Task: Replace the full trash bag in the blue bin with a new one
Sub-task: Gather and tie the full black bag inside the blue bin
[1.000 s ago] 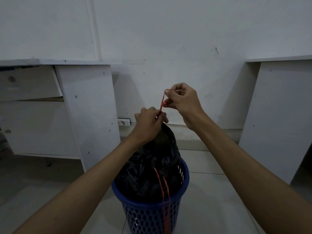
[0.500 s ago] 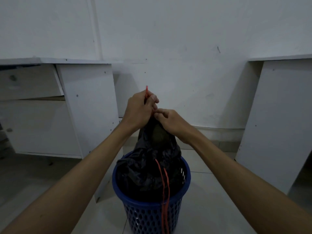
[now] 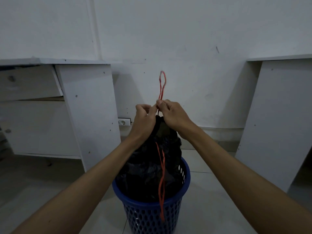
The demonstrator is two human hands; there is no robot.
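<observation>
A full black trash bag (image 3: 148,169) sits in a blue perforated bin (image 3: 152,215) on the floor, its neck gathered into a peak above the rim. My left hand (image 3: 143,119) and my right hand (image 3: 173,115) meet at the top of the neck, both pinching a red drawstring (image 3: 162,85). A loop of the string sticks up above my fingers. A second length of red string (image 3: 161,183) hangs down the front of the bag, over the bin's rim.
A white desk (image 3: 87,105) with a drawer stands on the left, another white panel (image 3: 276,119) on the right. A wall socket (image 3: 124,122) sits low on the white wall behind the bin. The floor is pale tile.
My hands came together at the bag's neck. The red loop now stands higher above my fingers, and my right hand is on top instead of below the left.
</observation>
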